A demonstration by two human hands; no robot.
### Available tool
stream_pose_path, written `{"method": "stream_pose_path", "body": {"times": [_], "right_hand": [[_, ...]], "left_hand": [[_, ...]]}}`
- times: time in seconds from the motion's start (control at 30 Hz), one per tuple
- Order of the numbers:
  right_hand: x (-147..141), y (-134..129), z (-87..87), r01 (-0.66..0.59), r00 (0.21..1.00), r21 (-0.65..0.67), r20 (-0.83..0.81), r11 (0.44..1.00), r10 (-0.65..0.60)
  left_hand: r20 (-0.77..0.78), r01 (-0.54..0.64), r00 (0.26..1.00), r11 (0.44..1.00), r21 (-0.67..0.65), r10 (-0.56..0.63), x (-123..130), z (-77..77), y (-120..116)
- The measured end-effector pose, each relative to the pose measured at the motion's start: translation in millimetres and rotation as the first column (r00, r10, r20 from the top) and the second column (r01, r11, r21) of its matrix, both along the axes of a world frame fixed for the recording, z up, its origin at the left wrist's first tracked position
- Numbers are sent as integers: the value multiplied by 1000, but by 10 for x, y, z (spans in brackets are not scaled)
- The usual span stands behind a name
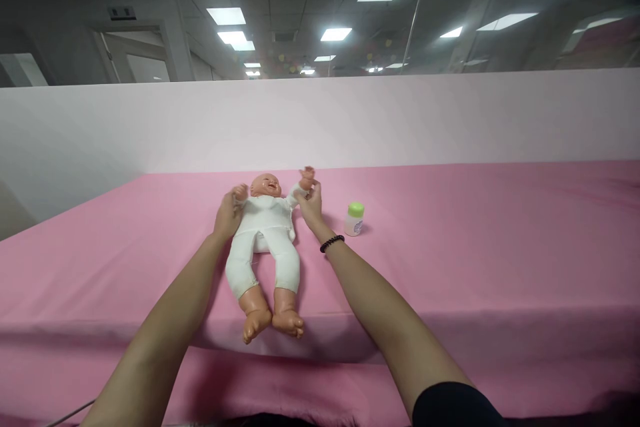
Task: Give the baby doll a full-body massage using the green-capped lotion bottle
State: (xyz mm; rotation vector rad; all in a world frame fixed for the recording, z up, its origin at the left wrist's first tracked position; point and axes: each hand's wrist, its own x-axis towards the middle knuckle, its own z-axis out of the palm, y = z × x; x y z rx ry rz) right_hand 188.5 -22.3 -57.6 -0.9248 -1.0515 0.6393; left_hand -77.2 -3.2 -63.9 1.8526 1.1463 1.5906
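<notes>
A baby doll [267, 217] with a white cloth body lies on its back on the pink cloth [475, 247], head toward the wall and feet near the front edge. My left hand [229, 215] is closed around the doll's arm at the left, by its small hand. On the other side my right hand [312, 207] grips the doll's other forearm, which is raised with its hand pointing up. To the right of my right hand stands a small jar [355, 219] with a green lid, apart from my fingers.
Behind the table rises a low white wall [320, 123] with glass above it that shows ceiling lights. The pink cloth folds down over the table's front edge. A thin cable [70, 412] shows at the lower left.
</notes>
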Motion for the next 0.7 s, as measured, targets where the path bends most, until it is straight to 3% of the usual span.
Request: {"method": "stream_pose_path", "body": {"times": [0.07, 0.17, 0.33, 0.5, 0.6, 0.7], "right_hand": [[-72, -68, 52, -151, 983, 22, 111, 988, 148], [-107, -146, 71, -335, 908, -9, 264, 942, 325], [-91, -178, 28, -426, 837, -78, 344, 901, 425], [-83, -120, 44, -350, 918, -5, 197, 937, 344], [-5, 17, 36, -198, 980, 6, -3, 980, 198], [138, 168, -52, -34, 986, -80, -166, 996, 20]], "left_hand": [[-114, 108, 988, 993, 45, -102, 48, 15, -40], [-203, 176, 967, 981, 77, -157, 63, 37, -54], [-218, 189, 962, 978, 92, -166, 42, 42, -49], [-76, 100, 993, 992, 74, -95, 53, -11, -7], [94, -23, 995, 1000, 3, 23, 9, -40, 86], [249, -145, 952, 978, -150, 180, -100, -82, 205]]}}
